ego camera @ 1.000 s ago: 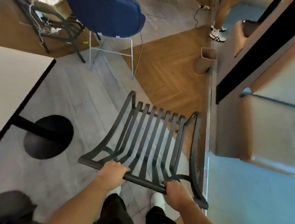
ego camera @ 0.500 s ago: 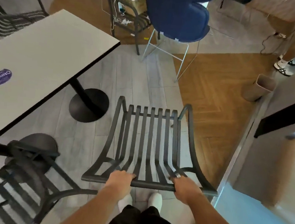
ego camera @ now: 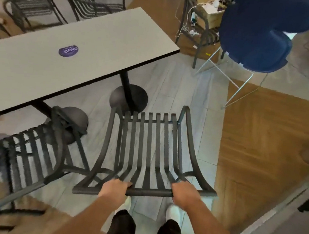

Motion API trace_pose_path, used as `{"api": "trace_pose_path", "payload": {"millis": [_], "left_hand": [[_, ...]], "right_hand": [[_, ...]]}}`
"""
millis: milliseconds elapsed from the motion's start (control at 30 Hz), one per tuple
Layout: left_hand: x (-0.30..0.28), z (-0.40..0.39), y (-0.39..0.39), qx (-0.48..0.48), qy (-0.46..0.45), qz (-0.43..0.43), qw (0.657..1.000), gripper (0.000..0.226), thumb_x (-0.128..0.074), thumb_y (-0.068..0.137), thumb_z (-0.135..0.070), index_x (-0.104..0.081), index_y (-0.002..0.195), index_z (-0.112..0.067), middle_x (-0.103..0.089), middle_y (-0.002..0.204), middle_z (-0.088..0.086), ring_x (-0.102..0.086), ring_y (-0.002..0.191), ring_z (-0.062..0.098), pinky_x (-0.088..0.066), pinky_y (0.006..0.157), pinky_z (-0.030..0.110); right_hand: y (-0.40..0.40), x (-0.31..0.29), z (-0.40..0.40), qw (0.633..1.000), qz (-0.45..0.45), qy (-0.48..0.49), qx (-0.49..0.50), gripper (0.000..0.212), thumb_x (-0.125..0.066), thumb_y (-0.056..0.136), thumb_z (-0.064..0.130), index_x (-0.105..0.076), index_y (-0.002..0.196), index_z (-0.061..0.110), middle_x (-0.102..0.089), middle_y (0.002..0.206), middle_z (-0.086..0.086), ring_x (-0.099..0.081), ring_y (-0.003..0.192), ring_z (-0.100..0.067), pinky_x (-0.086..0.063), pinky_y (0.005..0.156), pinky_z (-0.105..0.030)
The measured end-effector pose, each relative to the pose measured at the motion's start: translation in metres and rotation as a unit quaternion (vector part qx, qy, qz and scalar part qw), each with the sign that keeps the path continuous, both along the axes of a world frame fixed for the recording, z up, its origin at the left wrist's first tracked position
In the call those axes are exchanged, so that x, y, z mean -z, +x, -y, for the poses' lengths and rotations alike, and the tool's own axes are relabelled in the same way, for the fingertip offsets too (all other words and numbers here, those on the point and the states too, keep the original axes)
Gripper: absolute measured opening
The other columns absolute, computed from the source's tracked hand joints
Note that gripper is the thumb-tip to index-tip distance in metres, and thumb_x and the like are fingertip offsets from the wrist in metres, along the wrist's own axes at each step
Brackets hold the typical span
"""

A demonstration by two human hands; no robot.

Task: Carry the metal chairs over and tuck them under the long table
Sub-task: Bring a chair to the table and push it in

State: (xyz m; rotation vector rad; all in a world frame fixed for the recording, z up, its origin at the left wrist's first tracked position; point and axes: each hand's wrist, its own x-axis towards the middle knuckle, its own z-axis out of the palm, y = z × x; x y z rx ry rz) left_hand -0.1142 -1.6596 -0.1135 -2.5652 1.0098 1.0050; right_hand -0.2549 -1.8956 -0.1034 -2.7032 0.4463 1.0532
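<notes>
Beside table point(ego camera: 77, 59), apparently 2-handed chair point(ego camera: 147, 149) grip.

The table point(ego camera: 77, 55) runs off the left edge, its far end unseen. The second chair point(ego camera: 36, 150) at lower left is smeared by blur and cut by the edge. Chairs point(ego camera: 53, 3) behind the table are blurred too. Sticker point(ego camera: 68, 50) lettering is perhaps unreadable. The carried chair's point(ego camera: 147, 153) legs are hidden beneath its seat.
</notes>
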Motion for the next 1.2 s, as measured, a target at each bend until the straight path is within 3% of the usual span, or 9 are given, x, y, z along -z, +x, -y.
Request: {"api": "trace_pose_path", "payload": {"millis": [100,400,633,867,1200], "left_hand": [[-0.003,0.008,-0.016,-0.063,-0.002,0.010,0.998,0.050,-0.046,0.101,-0.028,-0.046,0.147,-0.047,-0.063,0.131,-0.003,-0.061,0.119,0.024,-0.050,0.099,0.038],[-0.013,0.041,-0.048,-0.159,0.020,-0.003,0.987,0.049,-0.045,0.101,-0.021,-0.051,0.145,-0.041,-0.066,0.127,0.001,-0.063,0.117,0.027,-0.053,0.096,0.039],[-0.015,0.073,-0.017,-0.190,0.016,-0.015,0.981,0.050,-0.043,0.102,-0.017,-0.050,0.146,-0.038,-0.068,0.116,0.003,-0.065,0.107,0.027,-0.054,0.084,0.037],[-0.011,0.097,0.032,-0.197,0.010,-0.032,0.980,0.046,-0.043,0.102,-0.019,-0.052,0.144,-0.036,-0.068,0.111,0.002,-0.065,0.100,0.025,-0.049,0.075,0.034],[-0.011,0.118,0.115,-0.212,-0.014,-0.051,0.976,0.043,-0.044,0.101,-0.017,-0.054,0.140,-0.030,-0.067,0.114,0.006,-0.065,0.105,0.028,-0.054,0.087,0.039]], "right_hand": [[0.012,0.004,0.019,0.998,0.001,0.003,-0.062,0.026,-0.054,0.099,0.014,-0.065,0.123,0.014,-0.065,0.119,-0.012,-0.064,0.110,-0.031,-0.052,0.095,-0.043],[0.036,0.009,0.067,0.985,0.007,-0.005,-0.170,0.022,-0.053,0.096,0.017,-0.066,0.114,0.016,-0.062,0.096,-0.006,-0.062,0.089,-0.028,-0.052,0.078,-0.040],[0.086,0.006,0.101,0.978,0.010,-0.017,-0.206,0.025,-0.051,0.096,0.016,-0.067,0.115,0.018,-0.060,0.093,-0.004,-0.063,0.094,-0.029,-0.052,0.079,-0.041],[0.146,0.013,0.129,0.974,0.003,-0.027,-0.227,0.035,-0.049,0.098,0.016,-0.063,0.129,0.022,-0.066,0.114,-0.006,-0.061,0.106,-0.029,-0.053,0.092,-0.041],[0.238,0.013,0.149,0.972,-0.006,-0.059,-0.226,0.029,-0.053,0.101,0.020,-0.060,0.129,0.022,-0.068,0.121,-0.006,-0.064,0.112,-0.030,-0.053,0.097,-0.044]]}}
